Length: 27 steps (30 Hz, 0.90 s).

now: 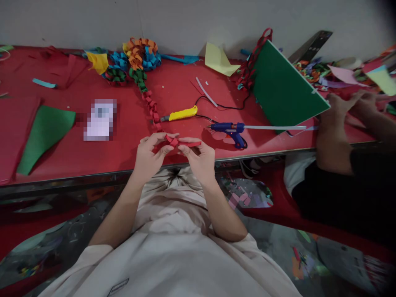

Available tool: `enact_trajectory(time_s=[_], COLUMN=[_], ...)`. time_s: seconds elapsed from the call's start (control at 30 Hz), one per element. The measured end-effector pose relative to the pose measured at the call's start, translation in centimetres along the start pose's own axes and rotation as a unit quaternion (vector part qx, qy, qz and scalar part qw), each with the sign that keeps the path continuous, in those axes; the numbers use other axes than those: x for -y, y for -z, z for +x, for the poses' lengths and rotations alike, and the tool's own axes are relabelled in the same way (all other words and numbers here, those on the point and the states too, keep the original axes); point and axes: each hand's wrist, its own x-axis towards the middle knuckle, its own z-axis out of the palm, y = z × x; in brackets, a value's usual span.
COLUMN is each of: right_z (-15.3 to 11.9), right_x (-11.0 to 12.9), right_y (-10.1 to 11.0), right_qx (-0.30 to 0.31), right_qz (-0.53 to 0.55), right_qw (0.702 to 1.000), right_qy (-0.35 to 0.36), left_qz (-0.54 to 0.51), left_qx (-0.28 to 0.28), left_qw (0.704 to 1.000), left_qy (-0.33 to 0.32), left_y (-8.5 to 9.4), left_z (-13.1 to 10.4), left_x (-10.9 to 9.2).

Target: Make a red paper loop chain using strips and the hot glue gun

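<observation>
My left hand pinches a small red paper link at the table's front edge. Between thumb and fingers of my right hand is the red strip that sticks out from this link. A paper chain runs back from my left hand, red first, then green, to a heap of orange and blue links. Just beyond my hands lies a yellow utility knife. To the right of them a blue glue gun rests on its side, a white glue stick poking from its rear.
A green board leans at the right, near another person's hands. A blurred-out phone and a green sheet lie on the left. Behind are a pale yellow paper, a black cord and paper scraps.
</observation>
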Motion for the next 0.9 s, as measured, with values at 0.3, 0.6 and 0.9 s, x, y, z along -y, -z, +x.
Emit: enact_trajectory(time_s=[0.3, 0.6, 0.9], right_z=[-0.4, -0.5, -0.2], right_x=[0.0, -0.1, 0.0], right_y=[-0.5, -0.1, 0.1], right_qx=[-0.028, -0.022, -0.01], right_qz=[0.015, -0.13, -0.211], right_qw=[0.998, 0.975, 0.902], right_qy=[0.058, 0.18, 0.376], left_qz=[0.003, 0.064, -0.004], left_qx=[-0.006, -0.03, -0.038], left_qw=[0.999, 0.994, 0.995], left_qy=[-0.053, -0.08, -0.094], left_y=[0.7, 1.7, 0.6], left_z=[-0.4, -0.2, -0.3], left_x=[-0.1, -0.9, -1.0])
